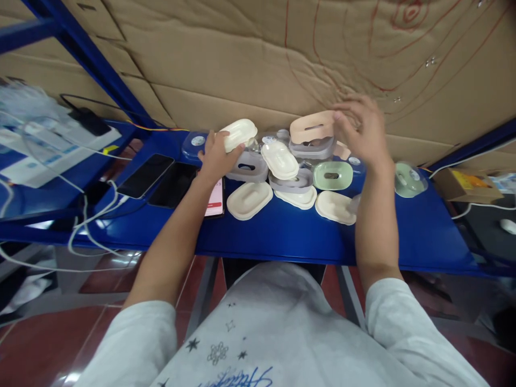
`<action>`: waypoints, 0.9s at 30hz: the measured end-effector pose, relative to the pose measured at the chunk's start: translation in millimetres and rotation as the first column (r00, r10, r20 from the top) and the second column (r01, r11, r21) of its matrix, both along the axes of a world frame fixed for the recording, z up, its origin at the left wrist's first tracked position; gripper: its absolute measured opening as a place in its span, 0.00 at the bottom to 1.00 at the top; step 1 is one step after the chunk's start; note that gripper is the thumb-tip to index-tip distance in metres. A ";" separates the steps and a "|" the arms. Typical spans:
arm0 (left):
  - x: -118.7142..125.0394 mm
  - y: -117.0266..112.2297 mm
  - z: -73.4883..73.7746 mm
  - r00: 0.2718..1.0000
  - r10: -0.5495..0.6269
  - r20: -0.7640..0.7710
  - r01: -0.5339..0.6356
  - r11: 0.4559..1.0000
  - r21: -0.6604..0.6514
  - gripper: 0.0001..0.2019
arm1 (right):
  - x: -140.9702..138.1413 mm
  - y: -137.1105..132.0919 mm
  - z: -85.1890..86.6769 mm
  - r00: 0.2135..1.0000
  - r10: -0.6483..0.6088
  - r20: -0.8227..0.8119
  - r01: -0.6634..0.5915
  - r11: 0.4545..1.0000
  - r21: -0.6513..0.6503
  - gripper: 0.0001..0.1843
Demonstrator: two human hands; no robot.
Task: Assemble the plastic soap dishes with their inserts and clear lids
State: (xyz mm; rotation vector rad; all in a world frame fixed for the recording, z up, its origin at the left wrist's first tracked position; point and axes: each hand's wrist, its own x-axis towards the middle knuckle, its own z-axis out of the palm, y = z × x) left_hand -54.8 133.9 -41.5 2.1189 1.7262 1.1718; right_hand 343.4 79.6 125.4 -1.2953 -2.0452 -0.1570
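My left hand (pixel 215 156) is closed on a cream oval lid (pixel 238 133) at the left of a heap of small plastic lids and boxes. My right hand (pixel 363 131) is blurred, its fingers spread and curved beside a peach box (pixel 312 128) stacked on a grey one (pixel 312 148); I cannot tell if it touches it. More cream lids (pixel 250 200) (pixel 279 159) (pixel 335 207) and a green box (pixel 332 175) lie on the blue shelf (pixel 282 236).
Two dark phones (pixel 145 174) (pixel 172 185) and one with a red-and-white screen (pixel 215 201) lie left of the heap. White cables (pixel 86 215) trail off the shelf's left end. Cardboard (pixel 258 59) backs the shelf. Another green box (pixel 409 179) sits at the right.
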 end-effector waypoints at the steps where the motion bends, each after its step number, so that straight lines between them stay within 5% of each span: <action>1: 0.2 -0.5 -0.4 0.999 0.037 0.011 -0.037 0.999 0.006 0.31 | 11.4 -8.0 4.9 1.000 -0.015 0.000 0.015 1.000 0.009 0.21; 4: 3.6 -4.4 2.7 0.989 0.143 0.042 -0.141 0.989 -0.040 0.32 | 64.4 -31.8 2.3 0.968 -0.244 0.054 0.248 0.965 -0.082 0.20; 7: 11.8 -13.1 13.0 0.988 0.147 0.046 -0.143 0.987 -0.067 0.34 | 129.0 -55.4 -29.4 0.809 -0.571 0.140 0.588 0.775 -0.232 0.20; 11: 28.2 -31.1 33.5 0.993 0.114 0.018 -0.112 0.992 -0.052 0.34 | 192.0 -78.0 -85.7 0.656 -0.744 0.129 0.744 0.610 -0.272 0.29; 15: 47.7 -49.1 44.6 1.000 0.011 -0.026 -0.010 0.999 0.042 0.30 | 216.8 -77.9 -116.5 0.667 -0.741 0.076 0.729 0.627 -0.273 0.24; 21: 66.7 -64.2 39.7 0.992 -0.089 -0.088 0.098 0.990 0.100 0.22 | 214.6 -63.2 -132.9 0.757 -0.654 0.011 0.636 0.732 -0.244 0.21; 27: 65.2 -65.0 39.8 0.993 -0.085 -0.084 0.092 0.992 0.091 0.19 | 214.0 -66.1 -133.9 0.705 -0.707 0.049 0.701 0.686 -0.193 0.23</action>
